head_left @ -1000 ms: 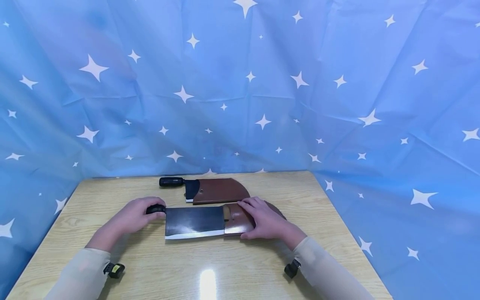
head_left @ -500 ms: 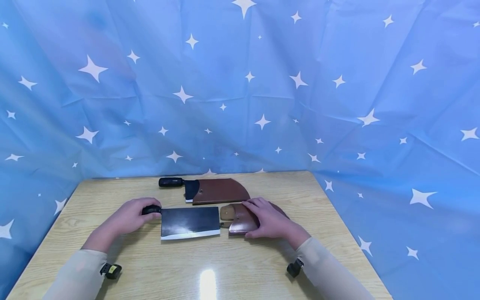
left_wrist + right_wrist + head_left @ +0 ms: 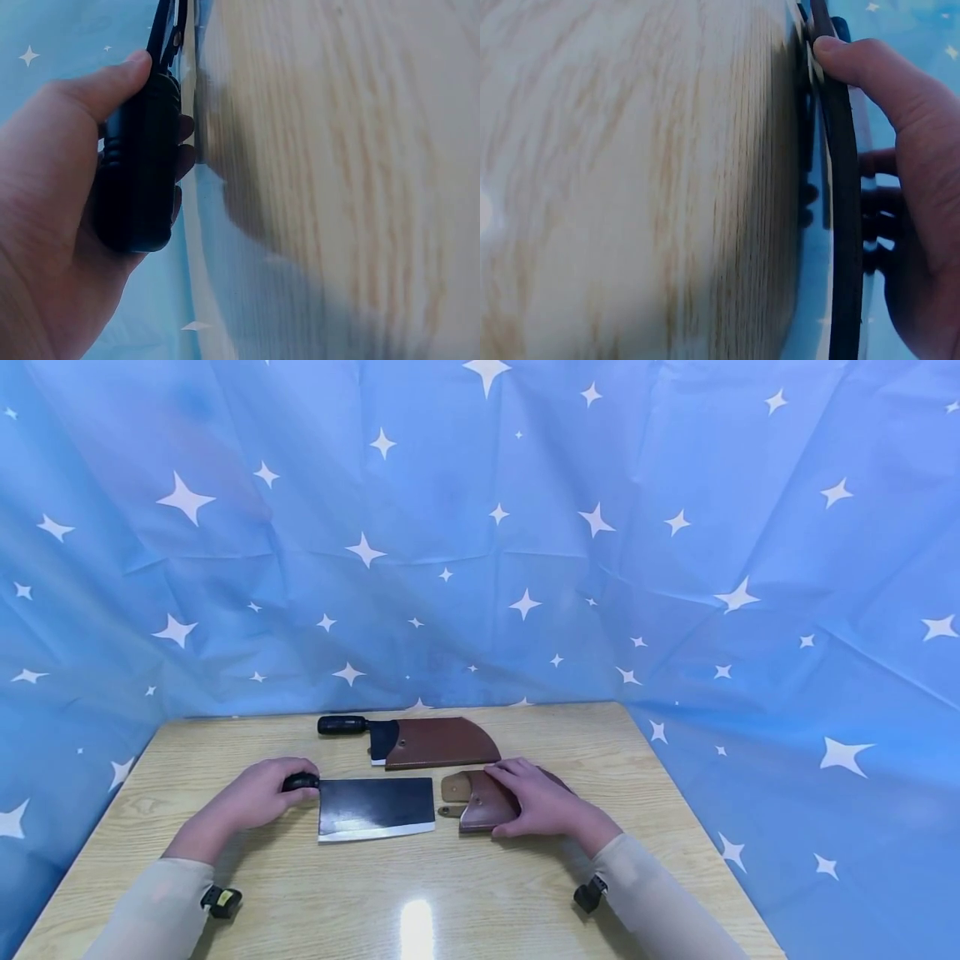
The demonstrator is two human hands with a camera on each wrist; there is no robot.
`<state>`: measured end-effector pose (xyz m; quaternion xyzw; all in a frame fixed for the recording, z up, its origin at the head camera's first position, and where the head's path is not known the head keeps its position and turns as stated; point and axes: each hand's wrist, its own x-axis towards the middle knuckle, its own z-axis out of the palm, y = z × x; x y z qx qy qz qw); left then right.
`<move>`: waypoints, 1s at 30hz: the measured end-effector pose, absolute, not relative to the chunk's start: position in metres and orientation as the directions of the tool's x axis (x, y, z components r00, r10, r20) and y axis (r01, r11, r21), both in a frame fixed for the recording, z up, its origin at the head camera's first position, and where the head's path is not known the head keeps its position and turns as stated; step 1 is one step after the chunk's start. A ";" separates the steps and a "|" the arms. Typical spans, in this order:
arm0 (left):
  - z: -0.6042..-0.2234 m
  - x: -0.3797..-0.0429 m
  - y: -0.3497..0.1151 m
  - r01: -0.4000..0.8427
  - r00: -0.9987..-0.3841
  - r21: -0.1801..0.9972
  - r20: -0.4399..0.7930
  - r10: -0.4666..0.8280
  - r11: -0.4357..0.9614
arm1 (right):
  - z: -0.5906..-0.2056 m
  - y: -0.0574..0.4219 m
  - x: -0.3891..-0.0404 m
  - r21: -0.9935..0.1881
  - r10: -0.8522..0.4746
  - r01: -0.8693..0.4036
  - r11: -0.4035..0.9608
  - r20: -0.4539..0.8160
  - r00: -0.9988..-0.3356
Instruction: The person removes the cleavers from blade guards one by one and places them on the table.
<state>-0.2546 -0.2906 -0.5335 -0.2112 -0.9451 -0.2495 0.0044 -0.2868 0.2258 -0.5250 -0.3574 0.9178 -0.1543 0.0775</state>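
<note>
In the head view my left hand (image 3: 257, 795) grips the black handle of a bare cleaver (image 3: 375, 807). Its dark, broad blade lies low over the table with the bright edge towards me. The left wrist view shows my thumb along the handle (image 3: 139, 172) and fingertips curled round its far side. My right hand (image 3: 546, 808) holds a brown leather sheath (image 3: 487, 803) between thumb and fingers, partly covering it. The sheath's mouth faces the blade, with a small gap between them, and its strap tabs stick out leftwards. Edge-on, the sheath (image 3: 845, 195) appears in the right wrist view.
Behind both hands lies a second cleaver in a brown sheath (image 3: 444, 743), its black handle (image 3: 342, 724) pointing left. The wooden table (image 3: 315, 902) meets a blue star-patterned curtain (image 3: 480, 527) at its back and sides.
The blade has come out of the sheath: a second ago its right end met the sheath's mouth. The cleaver has moved left and the sheath slightly right, uncovering its strap tabs.
</note>
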 end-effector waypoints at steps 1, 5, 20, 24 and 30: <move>-0.534 -0.255 -0.291 0.405 -0.909 0.466 0.116 0.399 0.787 | -0.525 0.225 -0.287 -0.339 -0.680 -0.630 0.698 -0.039 -0.732; -0.537 -0.257 -0.291 0.421 -0.903 0.443 0.125 0.410 0.792 | -0.527 0.224 -0.288 -0.336 -0.682 -0.630 0.700 -0.056 -0.729; -0.542 -0.258 -0.292 0.409 -0.907 0.433 0.098 0.409 0.803 | -0.538 0.225 -0.295 -0.346 -0.698 -0.641 0.685 -0.062 -0.713; -0.542 -0.258 -0.292 0.427 -0.900 0.433 0.122 0.418 0.794 | -0.538 0.223 -0.294 -0.342 -0.699 -0.644 0.685 -0.059 -0.712; -0.542 -0.258 -0.290 0.452 -0.890 0.434 0.166 0.424 0.780 | -0.535 0.223 -0.294 -0.349 -0.701 -0.642 0.683 -0.066 -0.710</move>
